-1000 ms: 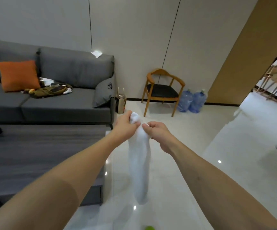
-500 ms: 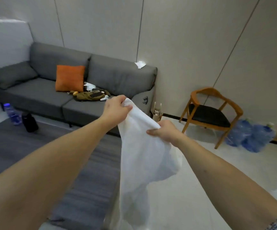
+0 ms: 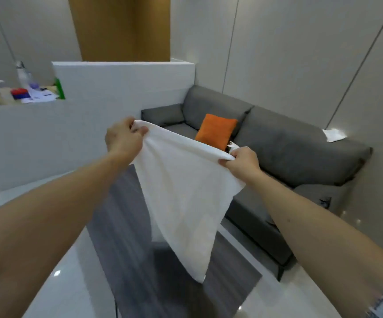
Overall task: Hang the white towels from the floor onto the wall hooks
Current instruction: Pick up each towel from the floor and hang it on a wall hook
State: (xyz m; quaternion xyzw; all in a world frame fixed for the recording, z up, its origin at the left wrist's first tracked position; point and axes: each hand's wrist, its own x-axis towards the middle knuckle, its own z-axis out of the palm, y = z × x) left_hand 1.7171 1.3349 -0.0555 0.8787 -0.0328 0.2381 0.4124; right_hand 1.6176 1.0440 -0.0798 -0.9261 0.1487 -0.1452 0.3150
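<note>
Towel [image 3: 181,191]: white, held up in the air between both hands, clear of the floor; its top edge is stretched between them and the rest hangs to a point below.
Left hand [image 3: 122,140]: fingers and thumb pinch the far upper corner, raised a little above the right.
Right hand [image 3: 243,162]: fingers curled round the near end of the same edge.
Hold: the hands are apart with the edge taut, likely to spread the cloth and find an edge fit for a hook.
Hooks: none in view; the hanging is not yet done.
Sofa [image 3: 289,148]: grey, beyond the right hand.
Cushion [image 3: 215,130]: orange, on the sofa, just behind the towel's edge.
Rug [image 3: 140,249]: dark grey, beneath the towel.
Partition [image 3: 121,83]: white, beyond the left hand.
</note>
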